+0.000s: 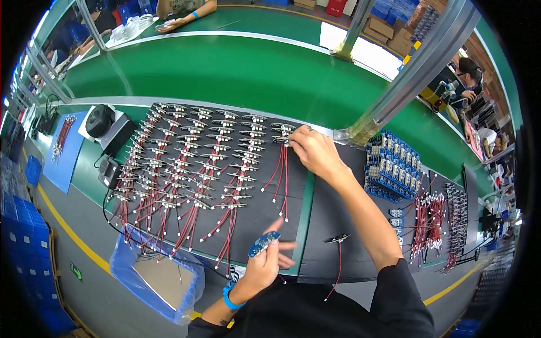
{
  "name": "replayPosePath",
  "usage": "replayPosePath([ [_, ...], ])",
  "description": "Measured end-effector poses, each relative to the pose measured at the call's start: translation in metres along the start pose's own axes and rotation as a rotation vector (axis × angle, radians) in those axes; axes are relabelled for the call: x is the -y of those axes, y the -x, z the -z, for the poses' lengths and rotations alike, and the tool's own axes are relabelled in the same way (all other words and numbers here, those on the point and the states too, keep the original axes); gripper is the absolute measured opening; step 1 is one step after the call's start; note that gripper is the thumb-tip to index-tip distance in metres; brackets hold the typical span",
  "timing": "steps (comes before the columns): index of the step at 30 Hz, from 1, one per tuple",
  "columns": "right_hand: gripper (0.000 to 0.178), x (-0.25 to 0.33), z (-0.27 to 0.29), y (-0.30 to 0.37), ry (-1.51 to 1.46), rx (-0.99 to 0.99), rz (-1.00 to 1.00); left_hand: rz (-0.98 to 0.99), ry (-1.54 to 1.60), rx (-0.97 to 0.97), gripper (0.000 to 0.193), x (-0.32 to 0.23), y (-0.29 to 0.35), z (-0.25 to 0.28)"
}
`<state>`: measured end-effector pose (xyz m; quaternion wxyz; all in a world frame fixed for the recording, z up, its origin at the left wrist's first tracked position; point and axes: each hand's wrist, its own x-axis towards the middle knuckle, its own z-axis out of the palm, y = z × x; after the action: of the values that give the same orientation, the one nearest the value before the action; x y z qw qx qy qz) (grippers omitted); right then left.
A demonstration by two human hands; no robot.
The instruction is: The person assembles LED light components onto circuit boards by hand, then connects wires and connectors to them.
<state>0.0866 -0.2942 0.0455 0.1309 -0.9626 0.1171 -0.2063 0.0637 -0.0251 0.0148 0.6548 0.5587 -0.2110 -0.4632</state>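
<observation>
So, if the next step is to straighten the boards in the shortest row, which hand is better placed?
Probably the right hand: its fingertips are at the shortest row, while the left hand holds a blue circuit board nearer the body.

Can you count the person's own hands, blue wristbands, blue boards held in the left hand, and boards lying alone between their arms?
Hands (left hand, right hand): 2
Blue wristband: 1
Held blue board: 1
Lone board: 1
Total: 5
</observation>
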Motion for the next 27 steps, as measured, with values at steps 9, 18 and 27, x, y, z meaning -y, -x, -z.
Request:
replayPosePath([
  [9, 0.016, 0.003, -0.022, 0.004, 0.054, -0.133, -0.092, -0.043, 0.032, 0.099, 0.036, 0.01, 0.006, 0.007],
  [18, 0.008, 0.0, -0.022, 0.006, -0.015, -0.161, -0.071, -0.107, -0.035, 0.095, 0.034, 0.012, 0.005, 0.007],
  [27, 0.005, 0.004, -0.017, 0.007, -0.048, -0.089, -0.09, -0.118, -0.036, 0.08, 0.034, 0.016, 0.005, 0.006],
])
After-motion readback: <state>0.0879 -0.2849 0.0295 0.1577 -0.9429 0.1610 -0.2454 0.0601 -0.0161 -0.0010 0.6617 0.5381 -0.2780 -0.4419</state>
